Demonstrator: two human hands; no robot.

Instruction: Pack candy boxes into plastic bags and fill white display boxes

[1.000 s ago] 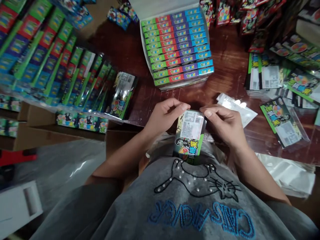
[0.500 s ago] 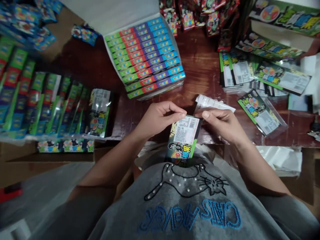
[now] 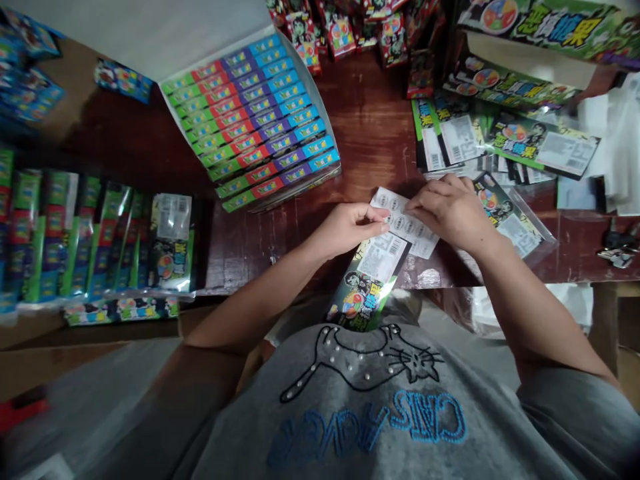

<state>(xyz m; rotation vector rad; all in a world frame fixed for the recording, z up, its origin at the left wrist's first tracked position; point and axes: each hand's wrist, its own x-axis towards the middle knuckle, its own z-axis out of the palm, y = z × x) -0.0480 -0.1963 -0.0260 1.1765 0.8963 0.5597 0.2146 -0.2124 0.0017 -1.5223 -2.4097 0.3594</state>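
Note:
My left hand [image 3: 350,227] and my right hand [image 3: 447,210] both pinch a white sticker sheet [image 3: 405,223] with rows of small round labels, held over the table's near edge. Under the sheet a green and black candy pack [image 3: 367,283] with a white barcode label leans between the table edge and my grey shirt. Neither hand grips the pack itself.
An open white box [image 3: 255,120] of green, red, purple and blue packets lies ahead. Bagged packs [image 3: 100,233] line the left side. More green packs and clear bags [image 3: 505,143] lie at right on the dark wooden table [image 3: 370,133]. Red packs [image 3: 350,27] stand behind.
My hands let go of the candy pack's top and moved forward onto the white sticker sheet, taking hold of it. The view has shifted to the right.

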